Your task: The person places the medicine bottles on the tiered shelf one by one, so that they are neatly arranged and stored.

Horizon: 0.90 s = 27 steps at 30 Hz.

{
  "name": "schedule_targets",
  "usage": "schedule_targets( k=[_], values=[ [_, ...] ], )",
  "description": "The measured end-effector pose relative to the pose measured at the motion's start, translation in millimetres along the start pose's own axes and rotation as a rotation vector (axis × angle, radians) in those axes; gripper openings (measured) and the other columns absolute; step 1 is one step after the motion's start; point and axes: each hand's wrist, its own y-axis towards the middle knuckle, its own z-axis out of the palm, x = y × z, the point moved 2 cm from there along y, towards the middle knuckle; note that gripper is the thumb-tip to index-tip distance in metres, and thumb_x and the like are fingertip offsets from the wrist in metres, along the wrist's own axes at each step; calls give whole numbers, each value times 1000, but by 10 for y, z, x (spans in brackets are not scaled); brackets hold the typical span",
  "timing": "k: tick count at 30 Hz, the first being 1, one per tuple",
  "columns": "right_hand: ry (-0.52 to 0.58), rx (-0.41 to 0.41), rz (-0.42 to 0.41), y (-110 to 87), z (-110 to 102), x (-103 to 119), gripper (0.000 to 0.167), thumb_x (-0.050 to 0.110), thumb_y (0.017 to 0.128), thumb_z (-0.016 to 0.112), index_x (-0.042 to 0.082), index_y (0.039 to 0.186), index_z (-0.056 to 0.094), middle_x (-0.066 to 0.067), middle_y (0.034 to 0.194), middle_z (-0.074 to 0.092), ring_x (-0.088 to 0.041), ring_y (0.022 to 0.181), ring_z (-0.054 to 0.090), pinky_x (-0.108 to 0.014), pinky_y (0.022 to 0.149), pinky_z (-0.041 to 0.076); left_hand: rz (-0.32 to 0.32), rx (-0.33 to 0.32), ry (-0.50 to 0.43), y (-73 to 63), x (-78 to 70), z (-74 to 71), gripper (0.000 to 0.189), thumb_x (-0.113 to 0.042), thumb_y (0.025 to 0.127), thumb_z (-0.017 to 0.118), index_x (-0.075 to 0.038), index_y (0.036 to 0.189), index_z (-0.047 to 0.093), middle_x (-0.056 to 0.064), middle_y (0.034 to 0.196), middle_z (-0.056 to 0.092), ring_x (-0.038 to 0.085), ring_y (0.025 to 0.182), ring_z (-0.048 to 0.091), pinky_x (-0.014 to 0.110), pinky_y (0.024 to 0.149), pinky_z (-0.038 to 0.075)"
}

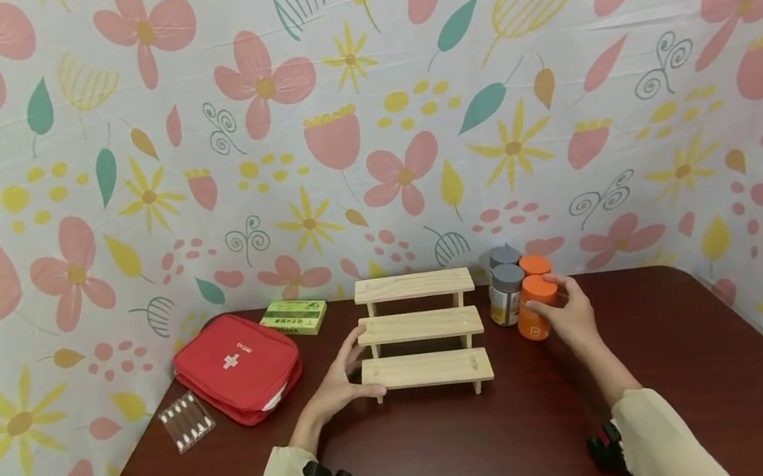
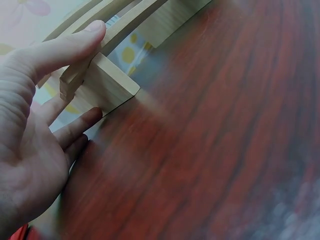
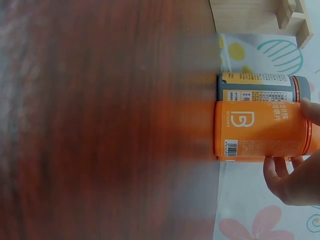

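A three-step wooden shelf (image 1: 418, 326) stands in the middle of the table. My left hand (image 1: 336, 389) holds its left end, thumb on the lowest step and fingers along the side; in the left wrist view the thumb (image 2: 75, 47) lies over the plank's edge. To the right of the shelf, my right hand (image 1: 571, 316) grips the lid of the front orange pill bottle (image 1: 533, 324), which stands upright with its base on the table. Another orange-lidded bottle (image 1: 535, 264) is behind it. Two grey-lidded bottles (image 1: 506, 297) stand close on its left.
A red first-aid pouch (image 1: 238, 366) lies on the left of the table, beside a small clear pack of cotton swabs (image 1: 187, 422). Behind the pouch is a green-and-yellow box (image 1: 295, 317). A flower-printed cloth (image 1: 362, 109) hangs at the table's back edge.
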Motion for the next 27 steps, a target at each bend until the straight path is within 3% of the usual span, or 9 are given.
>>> schedule_targets(
  k=[12, 16, 22, 27],
  values=[
    [-7, -23, -2, -25, -56, 41, 62, 17, 91, 69, 4, 144, 40, -21, 150, 40, -38, 135, 40, -49, 104, 41, 12, 16, -14, -4, 7, -2, 108, -7, 75, 83, -23, 157, 14, 18, 159, 29, 37, 148, 24, 60, 113, 26],
    [-8, -31, -6, -35, -103, 106, 63, 21, 91, 69, 5, 145, 40, -19, 150, 40, -35, 135, 41, -38, 98, 42, 13, 12, -18, -2, 0, -10, 107, -6, 76, 83, -24, 156, 15, 19, 158, 29, 39, 147, 25, 60, 111, 30],
    [-7, -61, -27, -44, -179, 211, 63, 22, 90, 71, 6, 144, 42, -16, 147, 44, -32, 132, 44, -7, 79, 39, 6, 18, -30, -8, 0, -18, 106, -9, 76, 83, -24, 157, 15, 22, 158, 27, 45, 144, 28, 58, 106, 38],
    [-4, -80, -31, -66, -258, 296, 65, 28, 90, 71, 8, 144, 42, -15, 145, 45, -27, 126, 47, -2, 70, 40, 2, 20, -46, -5, 24, -2, 107, -9, 76, 83, -24, 157, 14, 22, 158, 28, 46, 143, 28, 56, 105, 40]
  ],
)
